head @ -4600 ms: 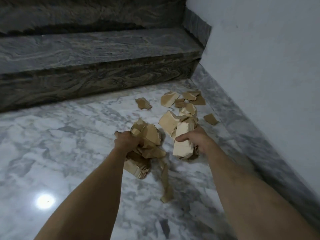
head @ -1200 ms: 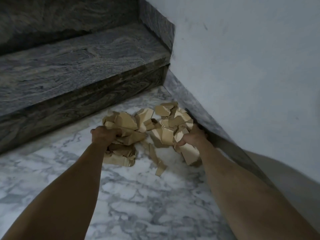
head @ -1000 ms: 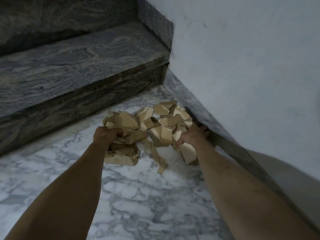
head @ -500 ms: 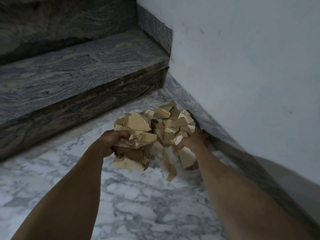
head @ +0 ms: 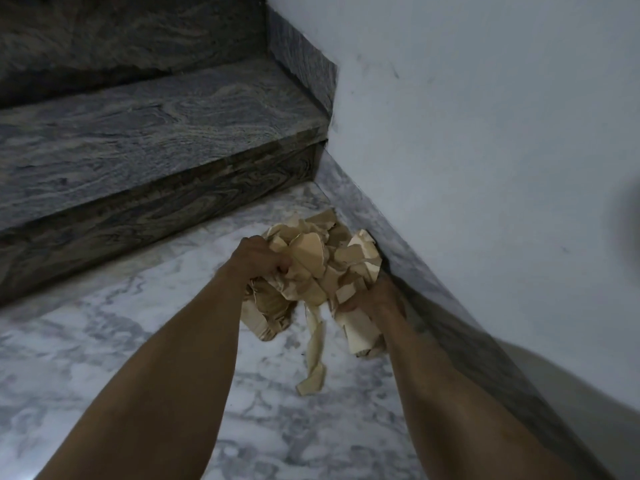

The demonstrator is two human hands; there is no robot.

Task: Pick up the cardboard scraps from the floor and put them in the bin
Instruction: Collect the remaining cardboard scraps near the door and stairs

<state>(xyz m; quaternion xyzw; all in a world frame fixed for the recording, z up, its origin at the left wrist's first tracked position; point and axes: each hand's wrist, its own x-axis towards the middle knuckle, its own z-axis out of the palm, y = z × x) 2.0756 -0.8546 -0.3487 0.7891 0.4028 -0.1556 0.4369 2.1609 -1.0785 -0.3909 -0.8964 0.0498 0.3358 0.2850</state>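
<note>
A bundle of tan cardboard scraps [head: 311,261] is squeezed together between both hands, close to the corner where the floor meets the wall. My left hand [head: 258,259] grips the bundle's left side with curled fingers. My right hand [head: 379,301] grips its right side, holding a pale folded piece [head: 358,332] underneath. A long thin strip of cardboard [head: 313,355] dangles from the bundle toward the marble floor. No bin is in view.
A dark stone step [head: 145,133] rises to the left and behind the bundle. A pale wall [head: 485,150] with a grey marble skirting [head: 408,251] runs along the right. White veined marble floor [head: 104,341] stretches to the left and below my arms.
Both hands have pushed their loads together into one bundle and lifted it off the floor. The loose scraps seen by the wall several seconds ago are gathered into it.
</note>
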